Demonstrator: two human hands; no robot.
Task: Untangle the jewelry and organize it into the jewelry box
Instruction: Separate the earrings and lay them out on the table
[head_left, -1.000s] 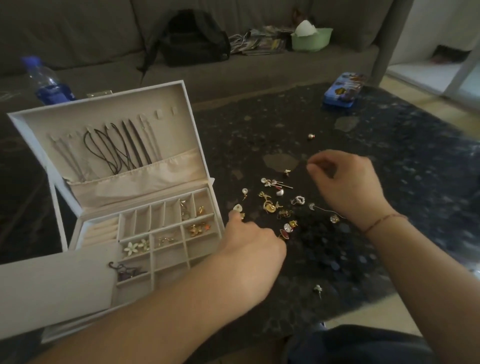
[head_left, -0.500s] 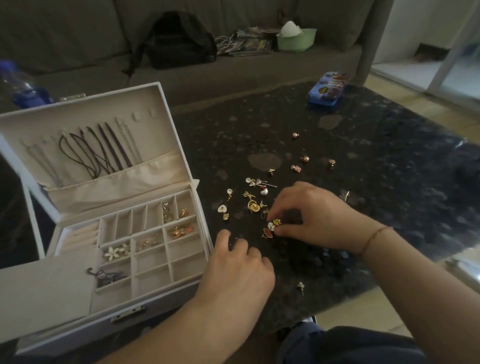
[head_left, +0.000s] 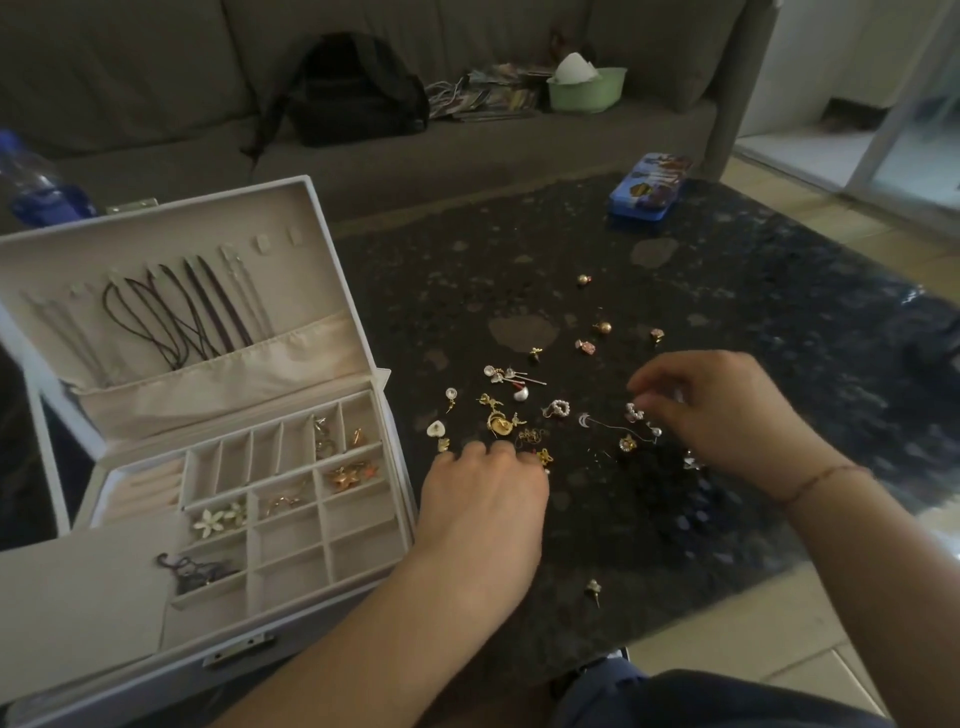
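The white jewelry box (head_left: 291, 587) stands open on the left of the dark stone table (head_left: 753, 291). Dark cord necklaces (head_left: 176, 317) hang inside its lid. Its compartments hold white flower earrings (head_left: 218, 519), gold star pieces (head_left: 345, 475) and a dark tangled piece (head_left: 192, 569). Several loose earrings (head_left: 501, 421) lie scattered in the middle of the table. My left hand (head_left: 483, 504) rests palm down, its fingertips on the table at the near edge of the pile. My right hand (head_left: 722, 415) hovers to the right and pinches a small pearl earring (head_left: 634, 413) at its fingertips.
A blue tin (head_left: 649, 189) sits at the table's far side. One stray earring (head_left: 594, 590) lies near the front edge. A blue bottle (head_left: 36, 192) stands behind the box. On the sofa are a black backpack (head_left: 358, 88) and a green bowl (head_left: 587, 88).
My right hand has left the middle of the pile, moved right and lifted slightly with a small pearl piece. My left hand has shifted forward to the pile's near edge.
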